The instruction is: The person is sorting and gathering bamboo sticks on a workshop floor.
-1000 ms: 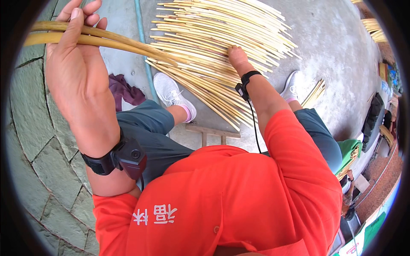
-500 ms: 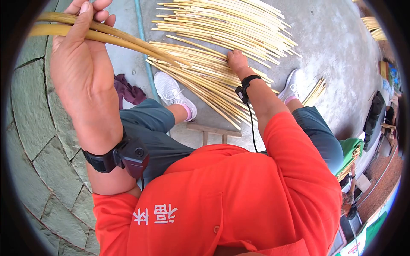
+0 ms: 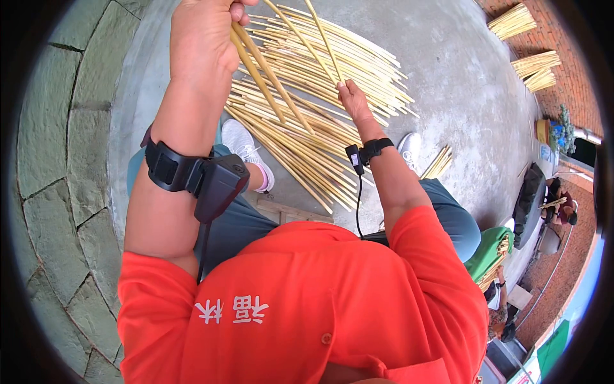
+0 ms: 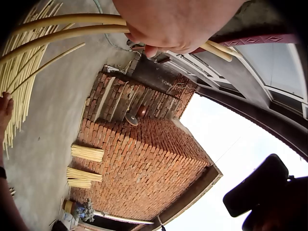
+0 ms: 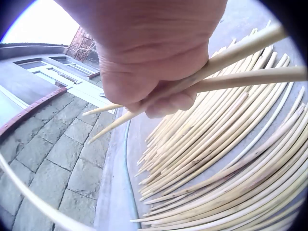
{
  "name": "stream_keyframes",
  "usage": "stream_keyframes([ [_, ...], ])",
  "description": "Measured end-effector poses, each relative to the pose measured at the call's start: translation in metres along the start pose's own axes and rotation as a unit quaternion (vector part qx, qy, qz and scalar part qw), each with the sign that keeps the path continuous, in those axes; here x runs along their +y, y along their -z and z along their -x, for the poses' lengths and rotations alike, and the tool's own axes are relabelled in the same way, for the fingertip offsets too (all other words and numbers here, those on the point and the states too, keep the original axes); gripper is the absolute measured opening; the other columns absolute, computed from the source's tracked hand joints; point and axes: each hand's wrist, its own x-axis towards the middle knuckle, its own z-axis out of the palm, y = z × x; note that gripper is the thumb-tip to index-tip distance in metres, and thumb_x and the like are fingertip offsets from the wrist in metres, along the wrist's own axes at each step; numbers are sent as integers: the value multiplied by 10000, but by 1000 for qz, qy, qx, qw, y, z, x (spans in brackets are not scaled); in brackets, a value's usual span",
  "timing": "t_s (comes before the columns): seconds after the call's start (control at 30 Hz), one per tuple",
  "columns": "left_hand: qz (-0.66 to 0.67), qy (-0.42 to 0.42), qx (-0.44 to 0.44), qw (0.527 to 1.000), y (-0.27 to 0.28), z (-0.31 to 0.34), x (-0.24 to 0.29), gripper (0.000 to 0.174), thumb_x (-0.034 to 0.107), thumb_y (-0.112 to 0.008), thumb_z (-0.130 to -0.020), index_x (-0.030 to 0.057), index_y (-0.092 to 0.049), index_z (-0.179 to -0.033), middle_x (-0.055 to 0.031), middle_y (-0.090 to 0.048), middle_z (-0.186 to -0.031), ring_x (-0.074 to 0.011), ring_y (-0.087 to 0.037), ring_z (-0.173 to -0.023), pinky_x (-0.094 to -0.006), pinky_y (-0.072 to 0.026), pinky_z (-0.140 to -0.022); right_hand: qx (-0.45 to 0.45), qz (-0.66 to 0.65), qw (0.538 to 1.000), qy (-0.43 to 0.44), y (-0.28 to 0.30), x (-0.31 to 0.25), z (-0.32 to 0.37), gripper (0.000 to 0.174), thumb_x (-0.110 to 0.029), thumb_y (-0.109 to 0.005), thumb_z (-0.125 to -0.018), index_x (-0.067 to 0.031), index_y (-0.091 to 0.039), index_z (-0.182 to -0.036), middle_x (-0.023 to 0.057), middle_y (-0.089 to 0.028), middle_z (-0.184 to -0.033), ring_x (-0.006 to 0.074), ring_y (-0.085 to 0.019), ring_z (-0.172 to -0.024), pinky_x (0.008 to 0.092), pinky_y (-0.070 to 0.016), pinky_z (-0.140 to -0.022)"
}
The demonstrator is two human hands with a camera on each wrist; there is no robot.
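My left hand [image 3: 203, 41] is raised at the top left of the head view and grips two thick, pale brown sticks [image 3: 274, 75], which slant down over the pile. In the left wrist view those sticks run out on both sides of the fist. My right hand [image 3: 355, 102] pinches two thinner sticks [image 3: 325, 41] near their lower ends; they spread apart upward. The right wrist view shows this pair passing under the curled fingers. Beneath both hands lies a wide pile of pale peeled sticks [image 5: 192, 159], in roughly parallel rows on the concrete floor.
My shoes [image 3: 242, 142] stand at either side of the pile, near a low wooden stool [image 3: 288, 210]. A small stick bundle [image 3: 438, 162] lies by the right foot. More bundles [image 4: 86, 152] lean on a brick wall [image 4: 139, 154]. Stone paving [image 3: 64, 192] borders the left.
My right hand has lifted two sticks from the pile and now holds them slanting upward. My left hand has shifted right with its two sticks, which tilt more steeply. The head view has turned rightward.
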Motion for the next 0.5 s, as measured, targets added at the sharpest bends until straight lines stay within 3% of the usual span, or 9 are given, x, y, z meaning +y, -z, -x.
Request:
stream_keyframes([
  [0.03, 9, -7, -4, 1000, -1, 0, 1, 199, 71, -538, -839, -11, -506, -1019, -45, -500, -636, -95, -460, -518, -207, -373, -479, -44, -165, 984, -44, 14, -18, 1, 296, -329, -459, -885, -37, -508, -885, 102, -518, -631, 222, -487, -573, 332, -385, -524],
  [0.07, 7, 21, -17, 1000, 0, -2, 2, 162, 75, -533, -843, -5, -505, -981, -49, -500, -629, -108, -470, -523, -218, -389, -485, -89, -326, 938, -83, 29, -45, 6, 330, -357, -446, -895, -37, -518, -858, 32, -457, -586, 123, -400, -494, 246, -346, -454],
  [0.1, 5, 50, -29, 998, 0, -3, 2, 127, 80, -527, -847, 0, -504, -943, -53, -499, -622, -120, -480, -528, -228, -405, -490, -76, -353, 929, -76, 41, -72, 15, 368, -377, -413, -909, -31, -526, -855, -22, -400, -582, 49, -301, -480, 184, -262, -420],
  [0.13, 12, 40, -34, 999, 0, -4, 1, 127, 80, -527, -847, 0, -504, -943, -53, -499, -622, -120, -480, -528, -228, -405, -490, -89, -380, 917, -80, 52, -91, 20, 377, -391, -409, -908, -38, -528, -852, -10, -415, -581, 63, -316, -472, 193, -280, -424],
  [0.2, -33, 58, -67, 995, 3, -6, -7, 280, 74, -495, -871, -24, -494, -1134, -152, -599, -935, -192, -580, -867, -325, -482, -748, -104, -433, 892, -75, 67, -125, 32, 389, -391, -383, -917, -37, -529, -850, -5, -424, -579, 65, -311, -452, 195, -276, -413],
  [0.23, -23, 65, -77, 995, 4, -8, -13, 331, 114, -494, -878, -19, -463, -1179, -178, -586, -984, -242, -582, -932, -345, -496, -743, -102, -433, 894, -64, 74, -139, 37, 389, -391, -383, -917, -37, -529, -850, -5, -424, -579, 65, -311, -452, 195, -276, -413],
  [0.3, -33, 78, -94, 992, -2, -2, -17, 353, 115, -502, -874, -15, -445, -1196, -185, -581, -996, -254, -583, -930, -356, -496, -755, -147, -504, 849, -64, 83, -165, 48, 452, -431, -369, -913, -26, -537, -806, 4, -433, -547, 78, -312, -408, 207, -277, -391],
  [0.43, 30, 165, -172, 971, -14, 7, -21, 385, 129, -525, -864, -11, -419, -1207, -196, -577, -990, -274, -589, -916, -376, -502, -767, -224, -514, 825, -69, 93, -201, 69, 507, -438, -302, -931, -16, -536, -775, 27, -435, -525, 93, -305, -380, 210, -266, -366],
  [0.5, 45, 159, -196, 967, -13, 9, -18, 348, 129, -536, -859, -7, -440, -1164, -181, -583, -958, -268, -594, -890, -370, -506, -751, -233, -513, 823, -69, 95, -205, 75, 517, -440, -291, -932, -17, -535, -765, 28, -432, -523, 94, -307, -379, 210, -264, -365],
])
